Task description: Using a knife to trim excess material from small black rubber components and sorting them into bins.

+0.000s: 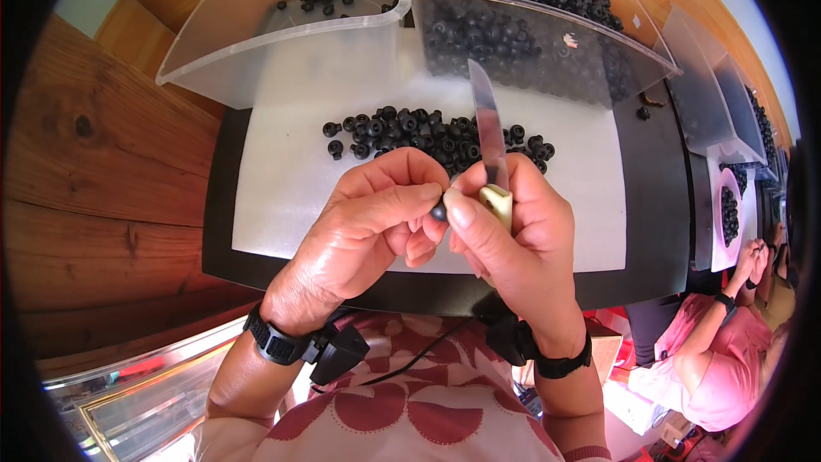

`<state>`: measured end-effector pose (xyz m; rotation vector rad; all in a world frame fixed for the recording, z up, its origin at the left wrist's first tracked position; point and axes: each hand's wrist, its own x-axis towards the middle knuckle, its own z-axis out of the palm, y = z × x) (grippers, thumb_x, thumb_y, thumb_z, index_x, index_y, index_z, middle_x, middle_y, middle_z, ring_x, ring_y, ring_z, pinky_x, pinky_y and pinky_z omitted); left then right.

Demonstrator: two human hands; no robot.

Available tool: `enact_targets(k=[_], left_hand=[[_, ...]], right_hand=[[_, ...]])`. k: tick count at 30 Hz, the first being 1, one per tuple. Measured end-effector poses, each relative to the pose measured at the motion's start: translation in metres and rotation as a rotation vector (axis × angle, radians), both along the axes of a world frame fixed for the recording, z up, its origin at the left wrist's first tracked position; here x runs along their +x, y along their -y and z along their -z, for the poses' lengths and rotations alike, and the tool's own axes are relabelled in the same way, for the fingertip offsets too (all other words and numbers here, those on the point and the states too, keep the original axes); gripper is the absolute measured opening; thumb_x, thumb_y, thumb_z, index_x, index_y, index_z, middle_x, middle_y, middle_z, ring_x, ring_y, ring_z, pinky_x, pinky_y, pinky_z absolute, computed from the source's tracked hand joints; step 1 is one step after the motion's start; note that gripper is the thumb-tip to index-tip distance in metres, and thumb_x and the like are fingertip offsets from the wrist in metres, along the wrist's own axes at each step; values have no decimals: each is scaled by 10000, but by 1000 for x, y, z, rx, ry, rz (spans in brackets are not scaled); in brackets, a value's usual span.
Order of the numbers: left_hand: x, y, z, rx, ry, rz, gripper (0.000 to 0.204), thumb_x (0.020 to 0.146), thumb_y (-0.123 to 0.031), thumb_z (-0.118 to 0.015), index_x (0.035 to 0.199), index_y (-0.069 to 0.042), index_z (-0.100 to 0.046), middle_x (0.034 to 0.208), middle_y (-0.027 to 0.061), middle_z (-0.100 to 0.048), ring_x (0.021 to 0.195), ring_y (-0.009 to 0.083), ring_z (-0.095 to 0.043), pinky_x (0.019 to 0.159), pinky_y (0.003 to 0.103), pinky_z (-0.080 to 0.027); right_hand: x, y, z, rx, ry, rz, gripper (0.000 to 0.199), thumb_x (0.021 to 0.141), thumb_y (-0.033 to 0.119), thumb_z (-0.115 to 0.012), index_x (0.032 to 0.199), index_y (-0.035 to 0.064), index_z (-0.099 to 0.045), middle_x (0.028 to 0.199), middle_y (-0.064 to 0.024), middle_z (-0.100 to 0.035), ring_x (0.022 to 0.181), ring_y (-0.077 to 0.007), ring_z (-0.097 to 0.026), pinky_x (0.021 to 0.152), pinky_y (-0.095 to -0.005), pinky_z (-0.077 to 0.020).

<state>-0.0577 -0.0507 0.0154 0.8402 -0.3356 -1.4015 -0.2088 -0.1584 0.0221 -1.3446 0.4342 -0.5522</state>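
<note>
Fabric printed with dark-red rounded shapes, the wearer's top [385,411], fills the lower edge. Above it, 2 bare hands meet over a white sheet [278,197] on a dark table [224,180]. The left hand [363,214] has its thumb and forefinger pinched together on 1 small black rounded part [440,211]. The right hand [530,231] curls its fingers around the pale handle of a knife [487,115], blade pointing away from the wearer; its thumb tip is at the part, though whether it presses on it cannot be told.

Work looks partway through: this 1 part is being handled, and a loose pile of ball-headed black parts [410,130] remains on the sheet beyond the hands. Behind, the left clear bin [274,47] contains a thin scatter, while the right clear bin [646,53] is heaped. Which bin takes finished parts, if either, cannot be told.
</note>
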Motion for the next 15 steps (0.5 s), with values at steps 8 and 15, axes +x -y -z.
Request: enact_targets(k=[8,15], left_hand=[[35,-8,-33,-100,267,-317,162,1024,-158,-603,1087,-9,-612,827,65,-641,620,119,-565,567,261,-456],[91,10,-68,-161,374,-751,257,1049,-127,-541,1209,69,-590,1106,229,-692,835,187,-668,774,312,-569]], right_hand=[[-12,1,6,-5,-23,80,127,1031,129,-625,1033,20,-560,769,-23,-633,571,-15,-491,503,-192,-385],[-26,-2,6,19,-17,110,126,1028,116,-627,1051,17,-553,758,-20,-614,569,-12,-478,502,-183,-366]])
